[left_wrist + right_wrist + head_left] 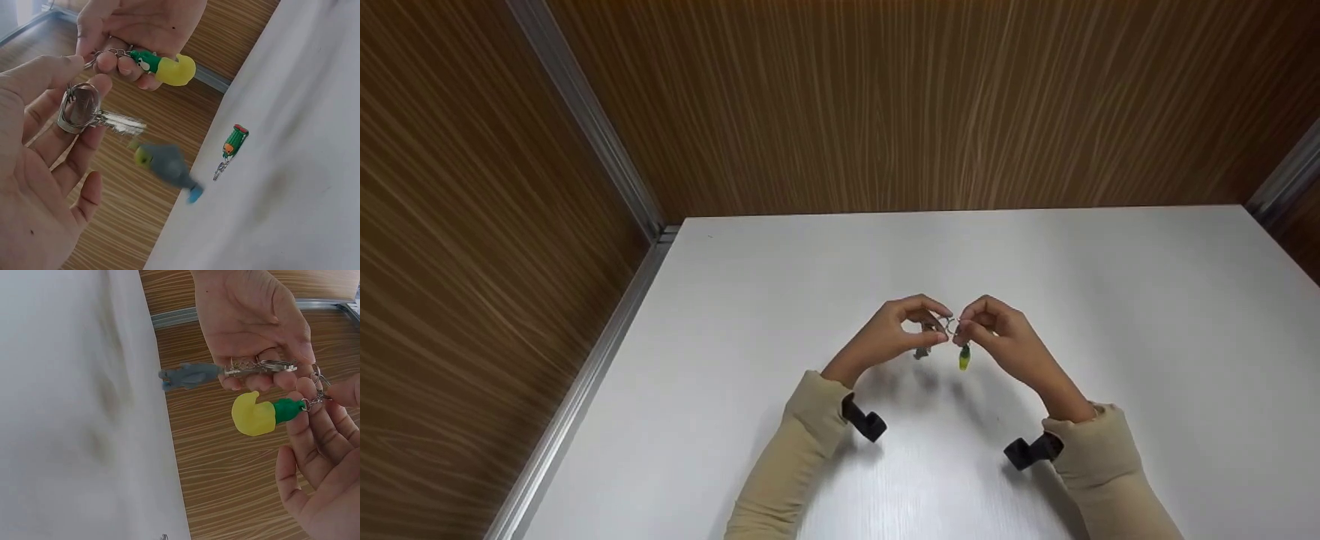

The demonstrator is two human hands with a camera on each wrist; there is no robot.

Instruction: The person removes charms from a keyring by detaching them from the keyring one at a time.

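Both hands are raised just above the white table (1110, 300), fingertips nearly meeting. My left hand (936, 319) (79, 79) pinches a metal key ring (77, 108) between thumb and fingers. A short chain (121, 122) hangs from the ring and carries a grey charm (166, 166) (188, 375). My right hand (964, 327) (323, 391) pinches the small ring and chain of a yellow and green charm (964, 358) (261, 415) (163, 66). That small ring is right beside the key ring.
A small green charm with a red top (234, 142) lies on the table, seen only in the left wrist view. Wood-panelled walls (885, 105) close the table at the back and left. Black camera mounts (866, 422) (1031, 450) sit on both wrists.
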